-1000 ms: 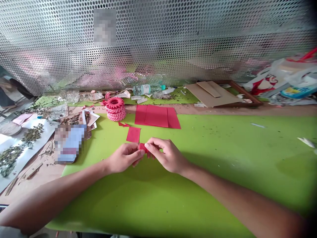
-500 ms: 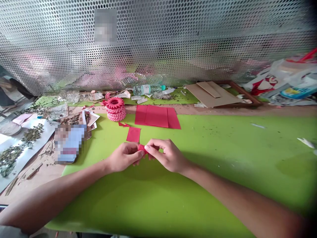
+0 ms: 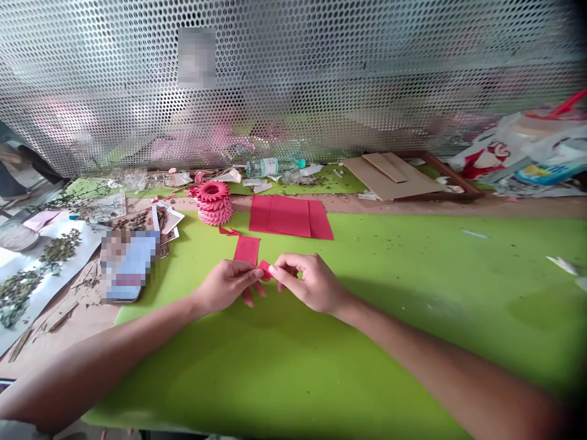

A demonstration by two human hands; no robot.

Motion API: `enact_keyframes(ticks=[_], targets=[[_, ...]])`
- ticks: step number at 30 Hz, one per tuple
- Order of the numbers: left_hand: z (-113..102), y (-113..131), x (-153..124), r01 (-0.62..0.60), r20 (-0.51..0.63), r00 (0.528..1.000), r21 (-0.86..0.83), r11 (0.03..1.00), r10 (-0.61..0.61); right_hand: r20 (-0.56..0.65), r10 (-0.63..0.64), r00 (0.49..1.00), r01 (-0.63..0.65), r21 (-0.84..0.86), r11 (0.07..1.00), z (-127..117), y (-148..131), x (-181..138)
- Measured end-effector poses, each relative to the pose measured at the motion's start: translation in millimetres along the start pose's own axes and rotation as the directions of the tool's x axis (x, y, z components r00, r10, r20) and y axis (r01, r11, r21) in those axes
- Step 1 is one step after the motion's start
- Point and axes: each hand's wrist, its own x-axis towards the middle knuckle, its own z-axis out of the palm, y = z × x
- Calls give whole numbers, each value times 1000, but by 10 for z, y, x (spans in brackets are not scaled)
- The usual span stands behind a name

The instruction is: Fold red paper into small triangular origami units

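Note:
Between both hands is a small folded piece of red paper (image 3: 265, 269), held just above the green mat. My left hand (image 3: 229, 284) pinches its left side with thumb and forefinger, the other fingers hanging loosely below. On the right side, my right hand (image 3: 309, 282) grips it between thumb and curled fingers. Just beyond lies a small red paper rectangle (image 3: 246, 249), and behind that a few red folded paper triangles (image 3: 229, 231). Larger red paper sheets (image 3: 291, 217) overlap farther back. A ring-shaped stack of folded red and pink paper (image 3: 214, 203) stands to their left.
A phone (image 3: 132, 266), partly blurred, lies at left beside dried plant bits (image 3: 62, 244). Along the back are a plastic bottle (image 3: 275, 166), cardboard pieces (image 3: 394, 176) on a wooden frame, and plastic bags (image 3: 527, 153). A perforated metal panel (image 3: 293, 79) rises behind the green mat (image 3: 275, 366).
The folded red paper has turned slightly and shows more of its face. My left hand's lower fingers have spread away from it. My right hand has shifted only a little.

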Motion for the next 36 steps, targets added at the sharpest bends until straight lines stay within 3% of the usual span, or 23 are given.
enact_keyframes(ticks=[6,21,31,36], targets=[[-59,42,-16,58,29,998,89,994,-61,41,9,999,-9,-6,1000,18,21,5],[-42,-46,-18,84,-20,996,79,993,-83,107,70,992,-73,29,997,0,-16,3],[-45,24,-38,-23,42,999,118,993,18,92,79,993,-85,60,995,14,-34,1],[-33,29,-36,-19,27,1000,132,991,15,107,100,989,-109,89,990,23,-32,6]])
